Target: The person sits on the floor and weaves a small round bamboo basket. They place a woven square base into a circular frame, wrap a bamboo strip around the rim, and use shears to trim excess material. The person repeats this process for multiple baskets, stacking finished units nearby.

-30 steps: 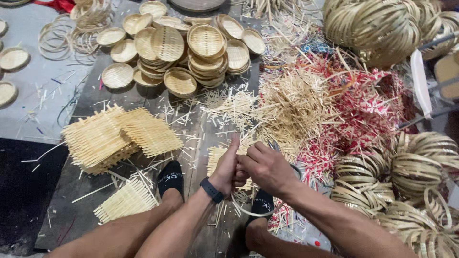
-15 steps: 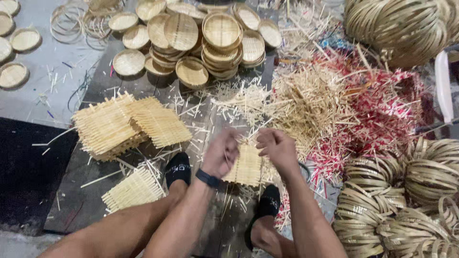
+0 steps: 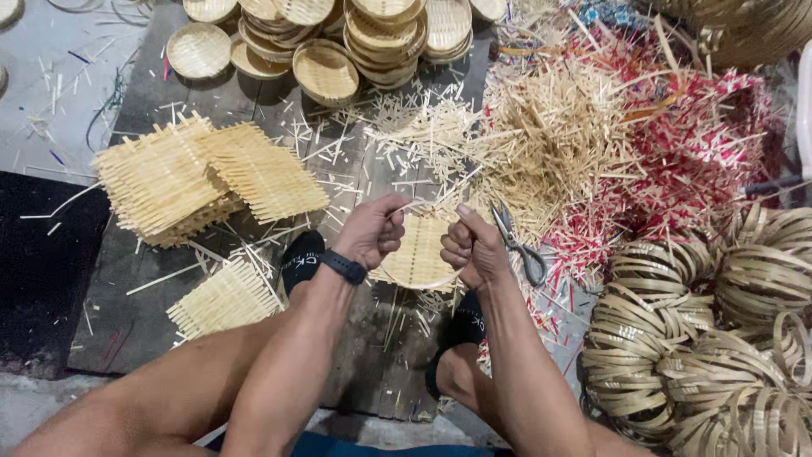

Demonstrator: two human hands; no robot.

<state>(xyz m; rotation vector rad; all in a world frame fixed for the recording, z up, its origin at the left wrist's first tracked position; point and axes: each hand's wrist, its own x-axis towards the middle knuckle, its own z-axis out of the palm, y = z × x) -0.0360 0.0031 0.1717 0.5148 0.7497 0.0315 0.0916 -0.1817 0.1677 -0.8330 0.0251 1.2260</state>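
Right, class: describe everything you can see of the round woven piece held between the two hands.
The round woven piece is a pale, straw-coloured disc of flat strips, bamboo by the look, interlaced into a tight mat. Its lower edge curves cleanly. It is held roughly flat above the dark wooden boards, gripped by the left hand and the right hand, which cover its sides.

Single head-worn view, looking steeply down, close over the lap; floor ahead fills the upper frame
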